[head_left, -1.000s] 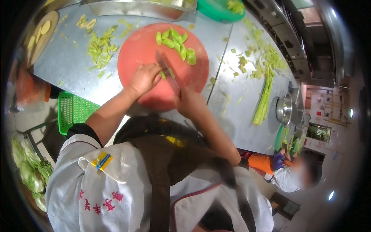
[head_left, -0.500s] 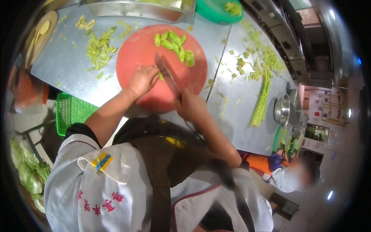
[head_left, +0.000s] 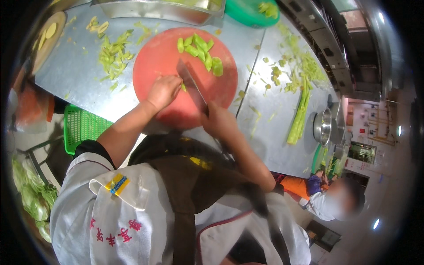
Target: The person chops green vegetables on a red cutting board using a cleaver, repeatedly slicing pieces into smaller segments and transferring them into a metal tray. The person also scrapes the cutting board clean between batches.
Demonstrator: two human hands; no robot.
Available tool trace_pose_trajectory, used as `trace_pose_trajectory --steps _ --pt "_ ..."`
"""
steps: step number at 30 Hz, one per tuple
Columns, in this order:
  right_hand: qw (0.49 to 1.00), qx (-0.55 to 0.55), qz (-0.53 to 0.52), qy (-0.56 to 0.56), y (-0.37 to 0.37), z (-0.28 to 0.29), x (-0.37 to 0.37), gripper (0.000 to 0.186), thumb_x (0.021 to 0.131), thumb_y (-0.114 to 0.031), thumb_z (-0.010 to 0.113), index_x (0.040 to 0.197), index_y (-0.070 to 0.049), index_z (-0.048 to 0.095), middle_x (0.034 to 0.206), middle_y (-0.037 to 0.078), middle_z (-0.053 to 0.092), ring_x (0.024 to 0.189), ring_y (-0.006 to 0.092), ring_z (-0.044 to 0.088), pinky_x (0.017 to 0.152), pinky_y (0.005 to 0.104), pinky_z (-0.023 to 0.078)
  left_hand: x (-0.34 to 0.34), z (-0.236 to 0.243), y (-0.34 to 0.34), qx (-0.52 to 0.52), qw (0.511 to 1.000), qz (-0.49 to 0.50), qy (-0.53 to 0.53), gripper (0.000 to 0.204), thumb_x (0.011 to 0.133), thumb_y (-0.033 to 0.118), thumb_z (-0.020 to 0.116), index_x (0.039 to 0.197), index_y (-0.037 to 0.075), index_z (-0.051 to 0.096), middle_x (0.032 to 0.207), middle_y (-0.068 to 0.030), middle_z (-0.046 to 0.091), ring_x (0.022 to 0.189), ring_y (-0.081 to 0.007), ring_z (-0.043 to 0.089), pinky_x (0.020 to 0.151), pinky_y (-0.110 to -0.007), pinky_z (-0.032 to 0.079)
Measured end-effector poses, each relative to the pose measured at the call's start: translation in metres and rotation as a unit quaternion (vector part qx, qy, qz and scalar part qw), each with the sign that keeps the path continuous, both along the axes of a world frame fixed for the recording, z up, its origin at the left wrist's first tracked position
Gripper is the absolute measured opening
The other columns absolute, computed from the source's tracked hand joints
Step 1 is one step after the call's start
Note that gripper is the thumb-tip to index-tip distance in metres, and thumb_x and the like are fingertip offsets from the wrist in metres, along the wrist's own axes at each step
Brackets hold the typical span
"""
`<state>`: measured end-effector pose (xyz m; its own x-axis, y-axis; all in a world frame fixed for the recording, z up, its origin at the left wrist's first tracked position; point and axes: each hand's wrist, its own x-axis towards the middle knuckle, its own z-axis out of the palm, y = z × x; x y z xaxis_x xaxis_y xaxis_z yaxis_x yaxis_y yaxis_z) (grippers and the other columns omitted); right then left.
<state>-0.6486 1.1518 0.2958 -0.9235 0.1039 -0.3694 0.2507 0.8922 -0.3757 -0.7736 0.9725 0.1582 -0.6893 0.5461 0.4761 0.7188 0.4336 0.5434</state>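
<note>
My right hand (head_left: 217, 120) grips a cleaver (head_left: 192, 84), whose broad blade slants up and left over a round red cutting board (head_left: 148, 62). Just left of the blade, the curled fingers of my left hand (head_left: 164, 91) press down on the board. A small bit of green vegetable stalk (head_left: 183, 87) peeks out between those fingertips and the blade; the rest of it is hidden under the hand. Slant-cut green vegetable pieces (head_left: 201, 47) lie loosely grouped on the far part of the board.
Green peelings (head_left: 114, 55) litter the metal table (head_left: 106, 95) left of the board. Long green stalks (head_left: 301, 112) and a steel bowl (head_left: 322, 126) are at right. A metal pan (head_left: 154, 12) and green basin (head_left: 247, 15) stand behind. A green basket (head_left: 84, 128) is below left. Another person (head_left: 324, 198) works far right.
The cleaver's blade has tilted a little, showing more of its flat side. My left hand stays in nearly the same spot, and the cut pieces have not moved.
</note>
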Motion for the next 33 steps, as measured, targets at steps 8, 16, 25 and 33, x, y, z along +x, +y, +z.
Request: trace_pose_trajectory --steps 8,16,25,33 --pt "0.999 0.015 0.000 0.032 0.003 -0.049 -0.002 0.035 0.088 -0.036 0.062 0.092 -0.001 0.060 0.086 0.025 0.069 0.083 0.0448 0.067 0.076 0.0541 0.052 -0.003 -0.003 0.004 0.005 1.000 0.005 -0.003 0.009 0.085 0.010 0.064 0.094 0.010 0.063 0.087 -0.0082 0.065 0.085 -0.0285 0.064 0.077 -0.044 0.044" --pt "0.998 -0.040 -0.011 0.047 0.011 -0.028 0.000 0.034 0.088 -0.035 0.062 0.094 -0.001 0.060 0.087 0.025 0.068 0.084 0.0444 0.066 0.076 0.0532 0.051 -0.006 -0.005 0.002 0.004 1.000 -0.002 -0.006 0.006 0.086 0.010 0.063 0.093 0.010 0.062 0.087 -0.0087 0.065 0.085 -0.0293 0.064 0.075 -0.045 0.045" --pt "1.000 -0.009 0.010 0.000 0.014 -0.023 -0.002 0.035 0.089 -0.035 0.059 0.096 -0.001 0.061 0.089 0.025 0.068 0.086 0.0440 0.067 0.077 0.0525 0.052 -0.006 0.003 0.002 -0.011 1.000 -0.006 -0.020 0.006 0.086 0.009 0.063 0.091 0.010 0.063 0.084 -0.0077 0.065 0.084 -0.0282 0.064 0.073 -0.043 0.045" --pt "0.998 -0.051 -0.021 0.036 0.014 -0.040 -0.007 0.034 0.088 -0.034 0.060 0.094 -0.001 0.063 0.089 0.025 0.068 0.086 0.0434 0.067 0.078 0.0512 0.052 -0.008 -0.001 0.002 0.005 1.000 -0.013 -0.017 0.008 0.086 0.010 0.062 0.094 0.011 0.064 0.085 -0.0065 0.067 0.085 -0.0272 0.065 0.074 -0.042 0.046"
